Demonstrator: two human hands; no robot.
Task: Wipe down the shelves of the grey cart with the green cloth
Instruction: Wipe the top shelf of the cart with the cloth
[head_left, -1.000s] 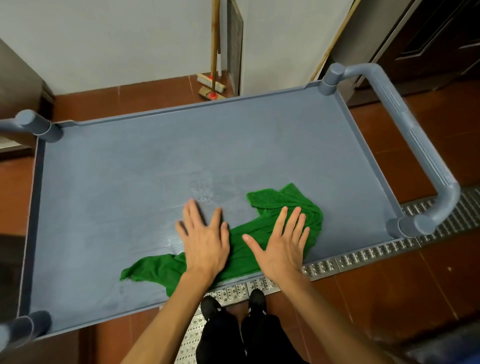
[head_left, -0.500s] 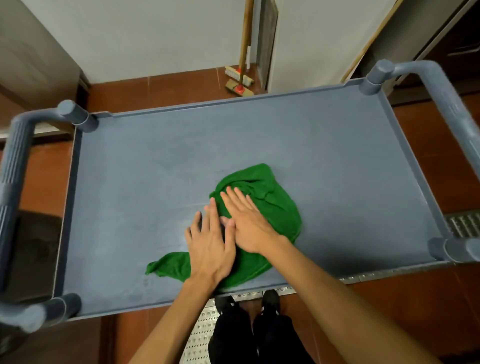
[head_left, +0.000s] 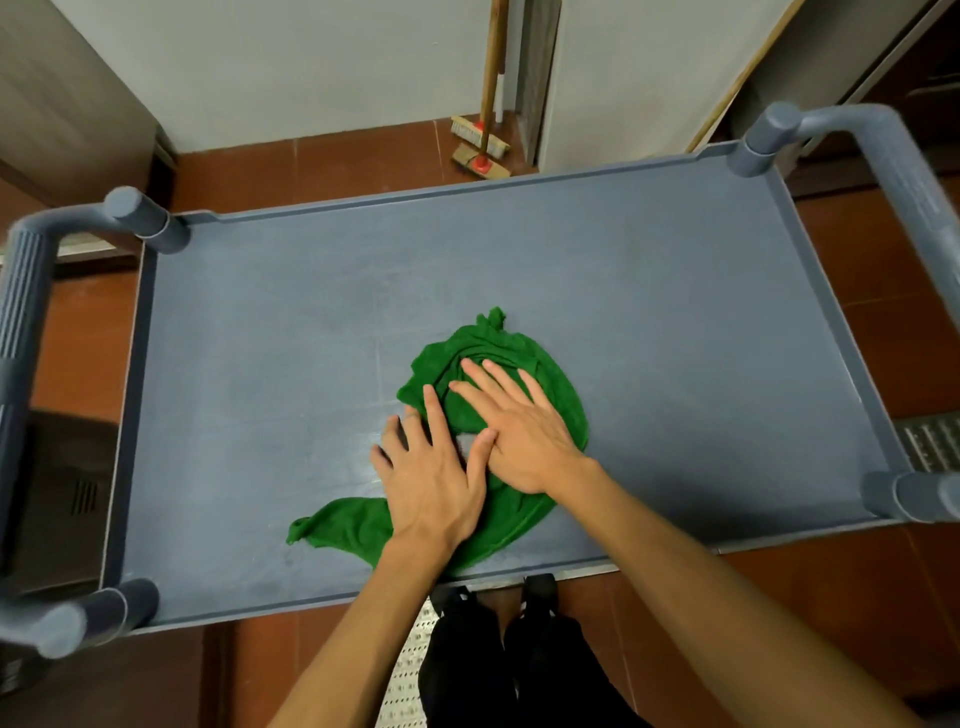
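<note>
Cloth (head_left: 561, 395) nr cart (head_left: 311, 338) front rim, L hand (head_left: 431, 483) & R hand (head_left: 524, 441) pressing, fingers (head_left: 434, 410) spread

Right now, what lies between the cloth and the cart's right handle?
Nothing: from cloth to handle the shelf is bare, per the head view.
</note>
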